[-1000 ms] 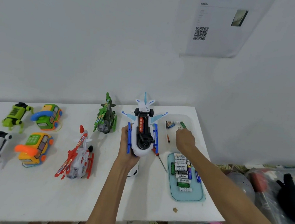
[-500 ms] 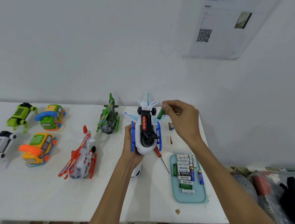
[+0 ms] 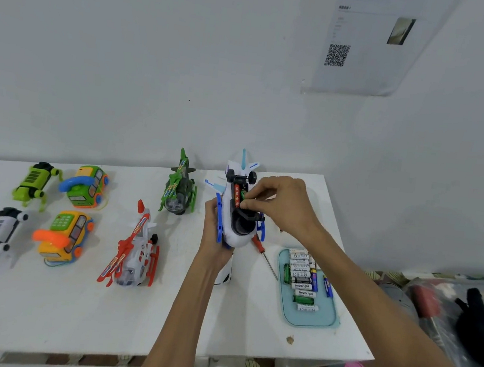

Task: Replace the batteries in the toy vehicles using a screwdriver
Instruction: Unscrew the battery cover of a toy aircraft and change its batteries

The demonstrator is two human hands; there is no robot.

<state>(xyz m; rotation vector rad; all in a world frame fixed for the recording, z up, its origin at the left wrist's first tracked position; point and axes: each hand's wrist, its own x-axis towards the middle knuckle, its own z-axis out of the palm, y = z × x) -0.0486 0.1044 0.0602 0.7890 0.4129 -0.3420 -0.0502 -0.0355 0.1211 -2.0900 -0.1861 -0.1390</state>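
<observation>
White laminate covers the table [image 3: 39, 311], which stands against a pale wall and carries everything in play. Near its right end lies a pale blue tray [image 3: 309, 320] holding a row of batteries [image 3: 301, 285], most of them white-labelled, a few green and blue. Toys line the left and middle of the surface: a red-and-white helicopter [image 3: 133, 249], a green helicopter [image 3: 179, 189], two bus-shaped phones, one yellow [image 3: 64, 237] and one green [image 3: 86, 185], and two robot dogs, one white [image 3: 0, 229] and one lime [image 3: 34, 182]. At the centre, the white and blue toy plane [image 3: 237, 210] is held belly-up above the table, its battery compartment open and showing a red cell. The left hand [image 3: 214, 234] is wrapped around the plane's left side, gripping it firmly. The right hand [image 3: 280, 204] reaches over the plane from the right, thumb and forefinger pinched on a green battery [image 3: 243, 195] that sits in the open compartment beside the red cell. Just beneath the plane's nose, between it and the tray, a red-handled screwdriver [image 3: 264, 253] lies untouched on the table, its shaft pointing toward the near edge.
</observation>
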